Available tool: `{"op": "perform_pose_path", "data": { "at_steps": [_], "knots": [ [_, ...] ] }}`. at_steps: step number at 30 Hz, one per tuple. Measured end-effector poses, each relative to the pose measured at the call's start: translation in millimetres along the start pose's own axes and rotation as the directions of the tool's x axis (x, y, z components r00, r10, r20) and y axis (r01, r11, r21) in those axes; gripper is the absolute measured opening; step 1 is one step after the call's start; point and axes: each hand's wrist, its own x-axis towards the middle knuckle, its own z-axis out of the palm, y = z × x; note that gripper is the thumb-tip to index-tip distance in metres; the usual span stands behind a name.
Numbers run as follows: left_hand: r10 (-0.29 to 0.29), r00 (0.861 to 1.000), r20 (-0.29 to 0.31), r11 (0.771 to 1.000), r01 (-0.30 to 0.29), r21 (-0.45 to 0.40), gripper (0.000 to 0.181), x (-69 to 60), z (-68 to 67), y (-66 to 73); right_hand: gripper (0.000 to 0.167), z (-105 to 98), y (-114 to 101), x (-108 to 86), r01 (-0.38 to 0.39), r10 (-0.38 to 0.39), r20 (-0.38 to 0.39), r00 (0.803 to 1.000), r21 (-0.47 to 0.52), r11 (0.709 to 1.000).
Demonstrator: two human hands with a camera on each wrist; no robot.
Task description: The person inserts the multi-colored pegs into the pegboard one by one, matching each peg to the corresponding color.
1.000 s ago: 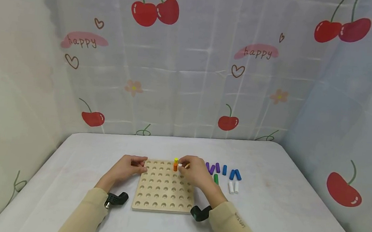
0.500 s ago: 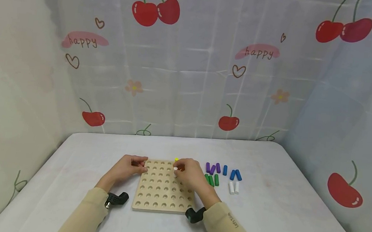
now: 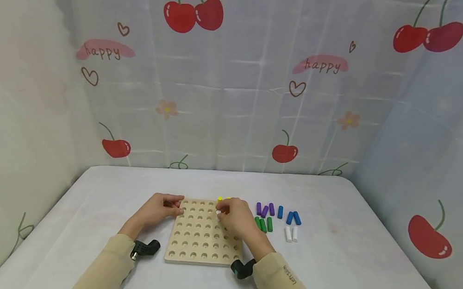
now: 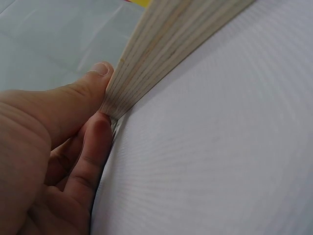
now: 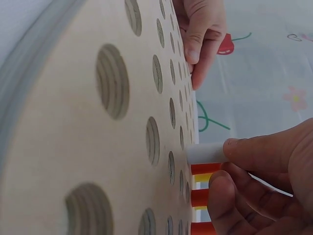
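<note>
A pale wooden board (image 3: 195, 234) with rows of round holes lies on the table. At its back left corner the left hand (image 3: 162, 210) grips the edge; the left wrist view shows the thumb (image 4: 83, 93) against the board's face (image 4: 161, 44). Over the back right part, the right hand (image 3: 239, 217) pinches a white peg (image 3: 218, 212). In the right wrist view that white peg (image 5: 205, 153) stands upright with its lower end at the board, beside orange-red pegs (image 5: 201, 197) and yellow pegs (image 5: 201, 178). How deep it sits cannot be told.
Right of the board lie loose purple pegs (image 3: 264, 211), green pegs (image 3: 270, 224), blue pegs (image 3: 297, 218) and two white pegs (image 3: 288, 234). A patterned curtain (image 3: 228, 93) hangs behind the white table (image 3: 349, 267).
The right hand has moved slightly left and toward the front with the white peg, now lower at the board. More green pegs show to its right. The left hand has stayed in place.
</note>
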Motion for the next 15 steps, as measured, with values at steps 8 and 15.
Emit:
{"op": "perform_pose_path", "data": {
  "at_steps": [8,15],
  "knots": [
    [0.005,1.0,-0.002,1.0,-0.005,-0.001,0.05,0.7,0.6,0.3,0.016,-5,1,-4.0,-0.014,0.014,-0.013,1.0,0.003,1.0],
    [0.003,1.0,-0.002,1.0,-0.003,0.003,0.051,-0.3,0.9,1.0,0.021,-19,10,-7.5,-0.035,0.035,-0.023,0.999,0.001,0.999]
  ]
}}
